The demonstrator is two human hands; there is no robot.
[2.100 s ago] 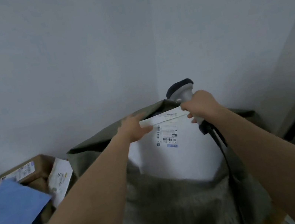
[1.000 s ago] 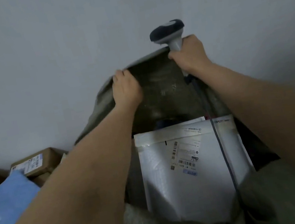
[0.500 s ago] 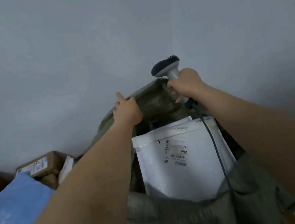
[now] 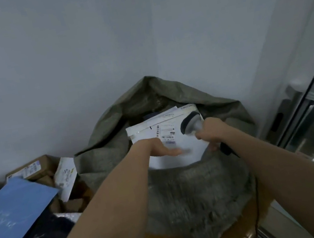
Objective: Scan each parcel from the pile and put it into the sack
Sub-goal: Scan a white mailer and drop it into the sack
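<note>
white parcel (image 4: 177,146) in sack (image 4: 196,195), right hand (image 4: 212,132) gripping scanner (image 4: 191,126).

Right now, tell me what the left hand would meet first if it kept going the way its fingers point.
The left hand, fingers straight, points rightward across the white mailer in the sack. It would probably meet the right hand gripping the scanner first; depth is unclear.

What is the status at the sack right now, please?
Left hand open over the white mailer. Right hand grips the scanner. Mailer stands in the sack, top showing. Nothing blocking.
</note>
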